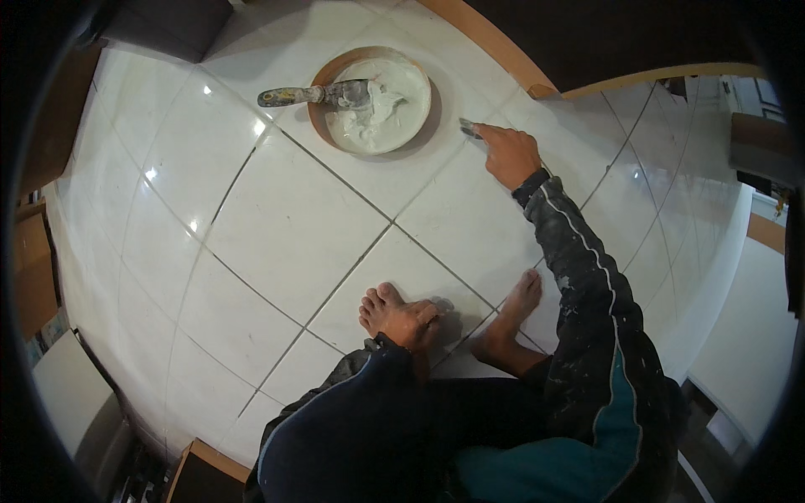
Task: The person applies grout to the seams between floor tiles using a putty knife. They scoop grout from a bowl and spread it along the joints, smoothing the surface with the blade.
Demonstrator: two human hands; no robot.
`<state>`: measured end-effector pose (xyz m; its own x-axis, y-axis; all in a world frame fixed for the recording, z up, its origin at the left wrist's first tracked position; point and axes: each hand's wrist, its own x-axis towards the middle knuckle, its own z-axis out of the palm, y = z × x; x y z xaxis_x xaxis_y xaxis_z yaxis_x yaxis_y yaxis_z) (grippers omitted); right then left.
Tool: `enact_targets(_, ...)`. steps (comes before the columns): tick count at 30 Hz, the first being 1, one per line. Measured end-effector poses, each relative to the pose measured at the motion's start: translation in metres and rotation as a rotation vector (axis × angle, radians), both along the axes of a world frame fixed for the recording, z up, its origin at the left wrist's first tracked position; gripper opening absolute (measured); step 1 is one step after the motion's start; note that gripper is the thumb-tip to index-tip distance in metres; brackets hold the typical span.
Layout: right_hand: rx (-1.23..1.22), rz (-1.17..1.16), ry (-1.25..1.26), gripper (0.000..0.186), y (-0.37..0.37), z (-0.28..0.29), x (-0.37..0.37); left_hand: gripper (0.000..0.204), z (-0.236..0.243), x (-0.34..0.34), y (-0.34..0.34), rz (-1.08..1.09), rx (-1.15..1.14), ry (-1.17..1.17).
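Note:
My right hand (513,157) is closed around a small grey putty knife (470,128), whose blade reaches down to the tiled floor; its handle is hidden in my fingers. To its left is a round, shallow bowl (317,117) of pale, creamy putty (398,101). A wider putty knife (285,96) lies across the bowl's left rim, its blade coated and in the putty, its worn dark handle sticking out. My left hand (417,325) rests low beside my left foot (381,308), fingers curled; anything inside them is hidden.
White tiles (293,218) with dark joints cover the floor around my bare feet. Dark furniture with a wood-coloured edge (503,50) stands at the upper right. A dark cabinet (168,25) is at the upper left, and a brown box (32,260) at the far left.

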<state>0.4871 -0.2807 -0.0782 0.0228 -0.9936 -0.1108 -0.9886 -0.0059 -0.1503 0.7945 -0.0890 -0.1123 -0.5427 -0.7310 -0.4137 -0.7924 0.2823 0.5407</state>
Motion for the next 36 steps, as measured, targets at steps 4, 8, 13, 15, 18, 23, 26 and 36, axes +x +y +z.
enact_targets(4,0.019,0.135,-0.058,0.036,0.027,-0.011,0.018,0.033,-0.017,-0.001,0.009,0.013,-0.074,-0.01)
enact_targets(8,0.057,0.261,-0.1,0.035,0.074,-0.013,0.06,0.037,-0.023,0.002,0.01,0.02,0.005,-0.085)
enact_targets(13,0.0,0.433,-0.084,0.032,0.117,-0.006,0.093,0.033,-0.066,-0.005,0.027,0.201,0.076,-0.192)
enact_targets(15,0.122,0.414,-0.153,0.033,0.118,-0.005,0.096,0.027,-0.074,-0.004,0.029,0.291,0.074,-0.218)
enact_targets(18,0.344,0.332,-0.23,0.04,0.096,-0.004,0.08,0.024,-0.055,-0.005,0.021,0.231,0.137,-0.236)
enact_targets(23,0.497,-0.23,-1.186,0.042,0.046,-0.016,0.013,0.023,-0.06,-0.006,0.029,0.229,0.03,-0.186)
enact_targets(26,0.499,-0.534,-1.305,0.04,0.028,0.01,-0.009,0.024,-0.033,-0.005,0.016,0.139,0.006,-0.123)
enact_targets(36,-0.217,0.181,-0.388,0.057,0.002,-0.002,-0.041,0.042,-0.028,-0.005,0.013,0.154,0.097,-0.212)
